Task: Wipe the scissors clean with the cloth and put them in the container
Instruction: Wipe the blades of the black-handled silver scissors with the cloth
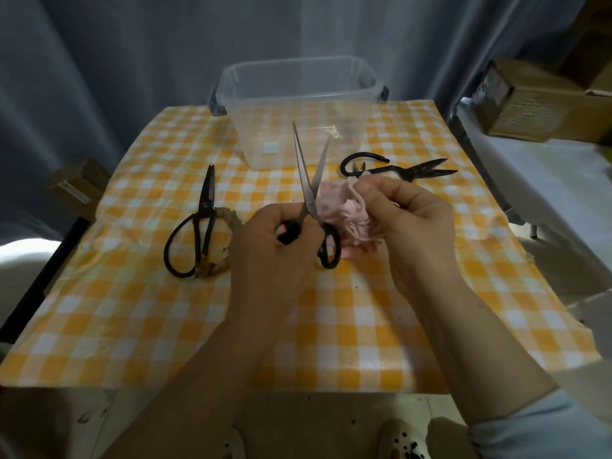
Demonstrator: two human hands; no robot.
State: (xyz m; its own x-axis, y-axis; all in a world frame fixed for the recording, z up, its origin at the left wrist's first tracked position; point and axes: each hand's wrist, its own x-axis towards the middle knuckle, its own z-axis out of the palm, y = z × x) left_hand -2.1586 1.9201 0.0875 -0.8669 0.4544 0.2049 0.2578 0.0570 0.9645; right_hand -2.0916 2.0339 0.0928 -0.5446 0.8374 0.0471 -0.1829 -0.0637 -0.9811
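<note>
Table (364,326): left hand (275,250) scissors (306,180), right hand (417,213) cloth (334,202) (centre).

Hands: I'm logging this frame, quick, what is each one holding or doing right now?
Left hand: closed, gripping the scissors by a handle.
Right hand: closed, holding the cloth.

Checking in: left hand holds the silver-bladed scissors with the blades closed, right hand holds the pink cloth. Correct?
Not quite. The head view shows the silver-bladed scissors with their blades spread open in a V. The rest stands: the left hand holds them, and the right hand holds the pink cloth.
</note>
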